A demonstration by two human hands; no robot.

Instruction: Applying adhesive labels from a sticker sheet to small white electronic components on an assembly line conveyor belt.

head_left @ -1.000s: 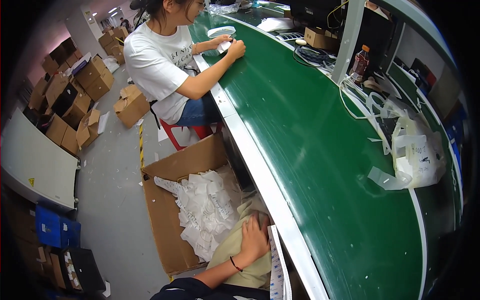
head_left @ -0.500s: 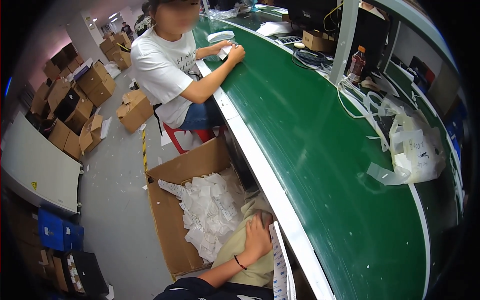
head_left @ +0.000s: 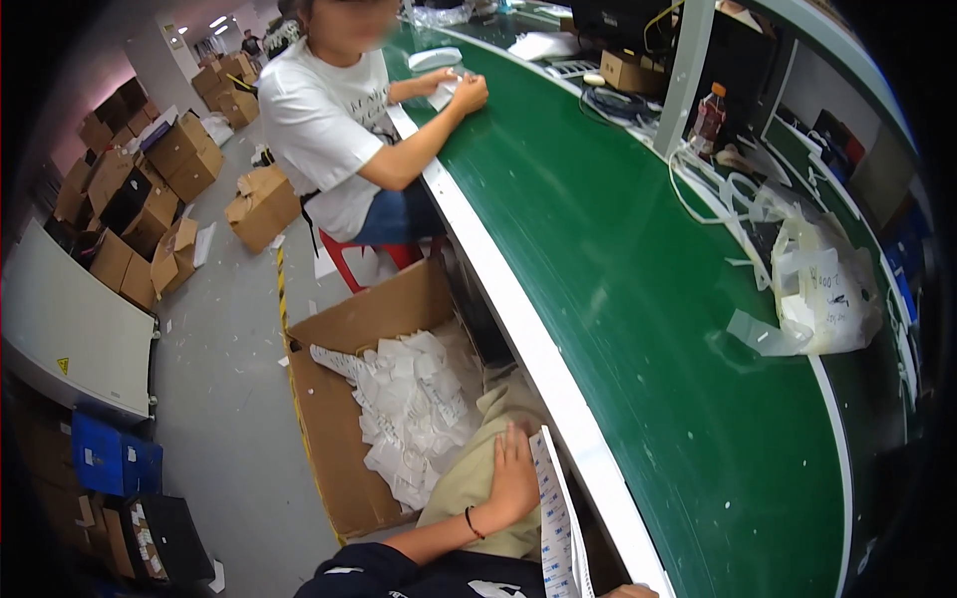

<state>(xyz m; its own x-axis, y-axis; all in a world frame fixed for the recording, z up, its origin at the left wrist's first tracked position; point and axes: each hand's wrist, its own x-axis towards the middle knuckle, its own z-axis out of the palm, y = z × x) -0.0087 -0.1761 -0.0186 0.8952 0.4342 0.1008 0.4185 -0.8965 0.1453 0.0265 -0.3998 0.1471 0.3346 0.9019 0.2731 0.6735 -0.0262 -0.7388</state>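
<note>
My left hand (head_left: 514, 480), with a dark bracelet at the wrist, lies flat on my beige-trousered thigh (head_left: 476, 470), fingers stretched out and holding nothing. Beside its fingertips a white strip of backing paper (head_left: 554, 518) with blue print stands up between my lap and the table's white edge (head_left: 548, 399). A small part of my right hand (head_left: 632, 591) shows at the bottom of the picture, by that white edge. Most of its fingers are cut off, so its grip is hidden.
A cardboard box (head_left: 324, 424) of white paper scraps stands by my leg. Across it, a co-worker in a white T-shirt (head_left: 324, 130) handles a small white piece over the green table (head_left: 638, 329). At right are a plastic bag (head_left: 827, 299), a bottle (head_left: 708, 120) and a metal post (head_left: 686, 80).
My right hand has come into view at the lower edge. My left hand stays on my thigh, its fingers straighter. The view has shifted slightly.
</note>
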